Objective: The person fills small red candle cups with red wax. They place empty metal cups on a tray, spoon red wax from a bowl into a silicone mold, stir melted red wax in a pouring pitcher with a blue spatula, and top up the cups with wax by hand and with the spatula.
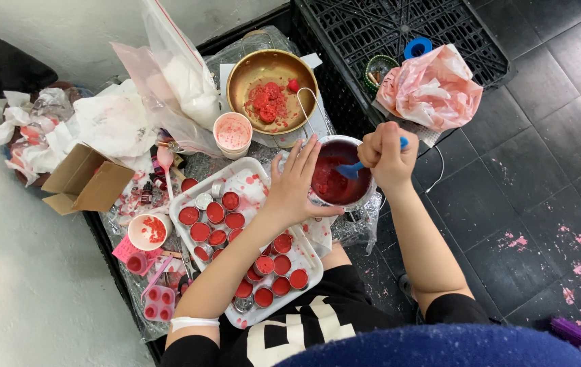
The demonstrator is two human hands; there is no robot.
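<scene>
I sit on the dark tiled floor (548, 170) with a plastic-covered work surface in front of me, and I place everything from the small steel pot (340, 178) at its near right corner. Left of the pot lies a white rectangular tray (253, 185) packed with round little tins, most filled level with glossy red wax. Beyond the pot stands a wide brass bowl (270, 88) holding crumbly red lumps, and right of that a crumpled pink plastic bag (433, 88) rests on a black crate.

My left hand (297, 187) lies spread wide, fingers flat against the pot's rim to steady it. My right hand (387, 155) is closed around a blue spatula (353, 169) whose blade dips into the thick, wet red mix.

I judge the risks to be these: the pot is light and sits on slippery, wrinkled plastic, so a hard stir could tip it or slop red over the tray. My fingertips sit close to the liquid, so they could be stained, or burnt if it is hot.
</scene>
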